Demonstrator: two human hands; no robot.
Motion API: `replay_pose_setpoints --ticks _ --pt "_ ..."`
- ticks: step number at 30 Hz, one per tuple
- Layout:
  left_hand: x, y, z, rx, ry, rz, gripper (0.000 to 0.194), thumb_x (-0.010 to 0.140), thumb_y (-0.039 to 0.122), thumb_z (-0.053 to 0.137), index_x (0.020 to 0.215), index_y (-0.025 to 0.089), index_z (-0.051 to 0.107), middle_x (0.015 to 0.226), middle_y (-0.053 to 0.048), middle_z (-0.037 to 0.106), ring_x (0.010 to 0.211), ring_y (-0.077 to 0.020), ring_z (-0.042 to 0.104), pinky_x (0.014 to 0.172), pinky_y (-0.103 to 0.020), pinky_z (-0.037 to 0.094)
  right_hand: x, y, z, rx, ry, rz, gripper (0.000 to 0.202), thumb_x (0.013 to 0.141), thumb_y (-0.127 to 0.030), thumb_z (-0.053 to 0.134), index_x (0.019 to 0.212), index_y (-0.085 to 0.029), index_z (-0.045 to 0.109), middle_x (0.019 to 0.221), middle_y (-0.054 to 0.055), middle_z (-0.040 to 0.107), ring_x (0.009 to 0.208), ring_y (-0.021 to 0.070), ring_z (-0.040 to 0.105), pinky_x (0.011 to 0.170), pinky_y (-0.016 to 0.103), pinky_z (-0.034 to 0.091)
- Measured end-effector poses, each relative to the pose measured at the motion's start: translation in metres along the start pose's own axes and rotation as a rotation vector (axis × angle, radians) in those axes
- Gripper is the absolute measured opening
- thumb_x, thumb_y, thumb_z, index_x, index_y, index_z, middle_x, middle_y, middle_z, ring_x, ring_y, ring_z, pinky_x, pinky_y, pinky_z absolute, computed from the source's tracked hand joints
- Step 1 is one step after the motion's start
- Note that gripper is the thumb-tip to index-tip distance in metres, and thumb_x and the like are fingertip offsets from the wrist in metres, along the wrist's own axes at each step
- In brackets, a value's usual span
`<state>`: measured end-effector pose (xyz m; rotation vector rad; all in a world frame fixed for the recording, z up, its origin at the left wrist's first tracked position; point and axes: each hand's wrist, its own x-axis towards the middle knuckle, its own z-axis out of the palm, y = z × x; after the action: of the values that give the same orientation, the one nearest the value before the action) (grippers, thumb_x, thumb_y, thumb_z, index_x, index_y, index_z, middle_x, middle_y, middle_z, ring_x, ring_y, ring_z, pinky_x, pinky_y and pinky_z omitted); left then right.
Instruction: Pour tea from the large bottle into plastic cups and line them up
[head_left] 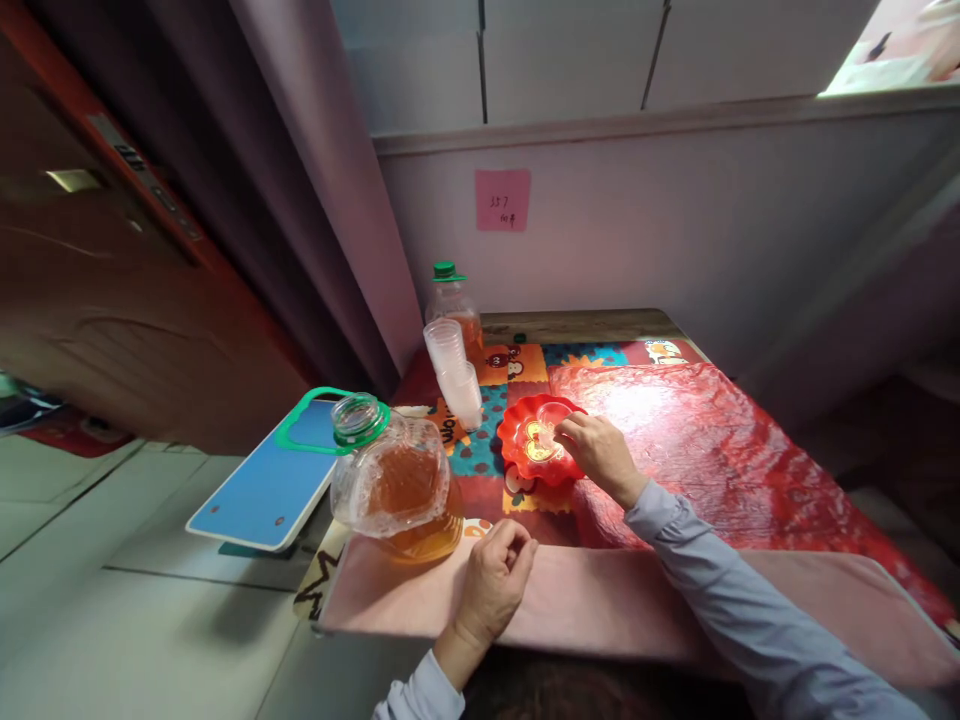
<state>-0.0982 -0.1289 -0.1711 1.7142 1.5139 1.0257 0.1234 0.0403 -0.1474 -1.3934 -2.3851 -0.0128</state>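
Note:
My right hand (598, 452) pinches a clear plastic cup (549, 428) by its rim. The cup is over a red scalloped plate (517, 460) with a yellow pattern at its centre; whether it touches the plate I cannot tell. My left hand (499, 577) rests loosely closed on a pink cloth (592, 590) at the front edge of the table, with nothing visible in it. To its left stands a large clear jug (401, 490) with amber liquid, a green collar and handle, and no cap on its mouth.
Stacked plastic cups (457, 385) stand behind the plate, beside a second jug (454, 310) with a green cap. A small dark green cap (519, 339) lies near the back. Crumpled red plastic sheeting (697, 440) covers the right side. A blue stool (270, 485) stands at the left.

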Motion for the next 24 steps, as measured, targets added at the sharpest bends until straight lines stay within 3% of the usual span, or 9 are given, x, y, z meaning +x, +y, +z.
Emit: replay_pose_setpoints --ticks 5,8,11,14,16,20,24 --pt "0.001 0.001 0.001 0.035 0.037 0.012 0.025 0.101 0.035 0.059 0.077 0.026 0.061 0.072 0.001 0.065 0.064 -0.0163 0.062 0.063 -0.028 0.046 0.0 0.005 0.006 0.019 0.006 -0.016 0.016 0.109 -0.023 0.071 0.117 -0.025 0.084 0.117 0.012 0.084 0.099 0.0268 0.079 0.087 0.037 0.057" --pt "0.0 0.001 0.003 0.066 0.064 0.04 0.024 0.101 0.035 0.061 0.078 0.026 0.063 0.071 0.002 0.066 0.064 -0.0164 0.063 0.063 -0.028 0.048 -0.006 0.007 0.004 0.063 0.067 -0.036 0.036 0.106 -0.021 0.072 0.141 -0.027 0.078 0.139 0.013 0.081 0.116 0.0296 0.079 0.094 0.039 0.061" --pt "-0.007 0.003 0.002 0.079 0.108 0.075 0.024 0.103 0.035 0.062 0.081 0.026 0.065 0.072 0.0 0.069 0.066 -0.0172 0.066 0.065 -0.028 0.052 -0.015 0.01 0.005 0.07 0.17 0.009 0.055 0.105 -0.031 0.075 0.159 -0.024 0.067 0.156 0.016 0.073 0.131 0.0335 0.075 0.102 0.042 0.061" --pt "-0.022 0.005 -0.009 0.121 0.251 0.277 0.016 0.107 0.03 0.063 0.092 0.026 0.069 0.079 0.0 0.072 0.069 -0.0168 0.07 0.069 -0.028 0.057 -0.018 0.01 0.013 0.054 0.233 0.127 0.065 0.106 -0.045 0.075 0.163 -0.018 0.061 0.154 0.022 0.073 0.129 0.0373 0.075 0.102 0.045 0.059" --pt "-0.033 0.004 -0.023 0.196 0.419 0.429 0.002 0.106 0.025 0.07 0.106 0.026 0.069 0.087 0.0 0.074 0.077 -0.0177 0.074 0.078 -0.03 0.062 -0.016 0.008 0.02 0.065 0.24 0.205 0.07 0.106 -0.051 0.073 0.165 -0.014 0.058 0.149 0.026 0.075 0.123 0.0388 0.077 0.101 0.047 0.058" --pt "-0.045 -0.01 -0.068 0.362 0.777 0.523 0.043 0.092 0.031 0.09 0.126 0.025 0.065 0.105 -0.003 0.071 0.096 -0.0233 0.075 0.087 -0.036 0.065 -0.009 0.007 0.032 0.151 0.252 0.258 0.079 0.106 -0.059 0.071 0.168 -0.013 0.053 0.146 0.028 0.076 0.123 0.0408 0.078 0.104 0.052 0.057" --pt "-0.042 -0.038 -0.109 0.418 1.004 0.472 0.09 0.072 0.05 0.103 0.14 0.026 0.05 0.128 -0.009 0.063 0.113 -0.0299 0.071 0.104 -0.053 0.062 -0.015 0.021 0.036 0.292 0.359 0.192 0.093 0.103 -0.075 0.067 0.169 -0.014 0.049 0.16 0.03 0.066 0.144 0.0421 0.068 0.114 0.056 0.057"
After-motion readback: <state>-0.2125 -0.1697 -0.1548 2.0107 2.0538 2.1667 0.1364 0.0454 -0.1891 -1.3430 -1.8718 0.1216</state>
